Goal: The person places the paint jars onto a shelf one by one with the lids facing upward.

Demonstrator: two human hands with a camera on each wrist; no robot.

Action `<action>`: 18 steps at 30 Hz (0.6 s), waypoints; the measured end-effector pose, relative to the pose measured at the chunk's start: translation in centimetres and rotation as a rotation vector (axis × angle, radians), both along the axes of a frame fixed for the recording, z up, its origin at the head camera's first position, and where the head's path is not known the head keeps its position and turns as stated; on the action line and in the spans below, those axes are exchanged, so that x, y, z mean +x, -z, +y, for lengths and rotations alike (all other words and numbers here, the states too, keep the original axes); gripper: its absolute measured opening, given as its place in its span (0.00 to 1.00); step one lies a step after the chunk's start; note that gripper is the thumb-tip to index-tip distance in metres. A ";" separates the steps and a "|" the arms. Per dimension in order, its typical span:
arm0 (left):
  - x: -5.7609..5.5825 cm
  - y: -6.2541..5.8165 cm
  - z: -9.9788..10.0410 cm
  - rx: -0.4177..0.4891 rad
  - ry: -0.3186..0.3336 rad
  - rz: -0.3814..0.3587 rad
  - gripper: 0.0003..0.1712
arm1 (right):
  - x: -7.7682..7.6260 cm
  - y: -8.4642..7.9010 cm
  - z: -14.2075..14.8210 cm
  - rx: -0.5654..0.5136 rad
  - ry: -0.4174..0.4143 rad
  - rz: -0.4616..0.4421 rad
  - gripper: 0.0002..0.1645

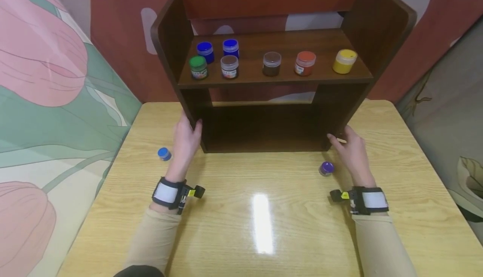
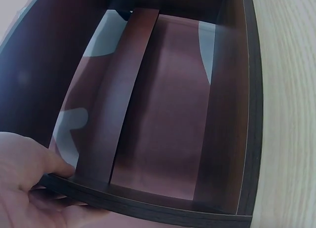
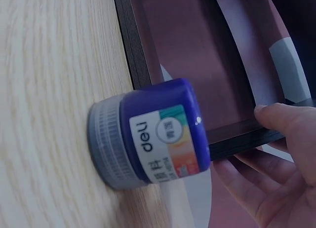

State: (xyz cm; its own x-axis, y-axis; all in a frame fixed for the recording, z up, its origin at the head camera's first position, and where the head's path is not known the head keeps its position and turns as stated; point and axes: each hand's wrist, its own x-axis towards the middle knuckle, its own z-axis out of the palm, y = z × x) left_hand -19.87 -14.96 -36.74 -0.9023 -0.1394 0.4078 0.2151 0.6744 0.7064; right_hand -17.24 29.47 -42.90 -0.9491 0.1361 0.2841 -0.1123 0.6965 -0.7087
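A dark brown wooden shelf unit (image 1: pixel 269 128) stands on the table, with an upper shelf and an open lower bay. My left hand (image 1: pixel 186 140) grips the edge of its left side panel low down, thumb on the inner face, fingers outside. In the same way my right hand (image 1: pixel 352 151) holds the right side panel, thumb (image 3: pixel 271 114) at its edge. On the table just before the right hand is a small purple paint jar (image 1: pixel 326 168), its ribbed clear lid toward the tabletop in the right wrist view. A small blue jar (image 1: pixel 164 154) lies left of my left hand.
The upper shelf bears several paint jars: two dark blue ones, a green jar (image 1: pixel 198 67), two brownish ones, a red jar (image 1: pixel 305 63) and a yellow jar (image 1: pixel 344 61) near the right panel. A patterned curtain (image 1: pixel 56 79) hangs beside the wooden table (image 1: pixel 234 226).
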 end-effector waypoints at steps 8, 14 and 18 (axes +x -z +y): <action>-0.1 0.4 0.0 -0.014 0.012 0.023 0.19 | 0.9 -0.7 0.1 0.033 -0.060 -0.075 0.28; 0.0 0.2 0.0 -0.012 0.011 0.018 0.19 | 2.1 -2.0 0.5 0.165 -0.166 -0.189 0.35; 0.0 0.2 0.0 -0.011 0.004 0.013 0.19 | 2.9 -3.2 0.7 0.287 -0.222 -0.329 0.38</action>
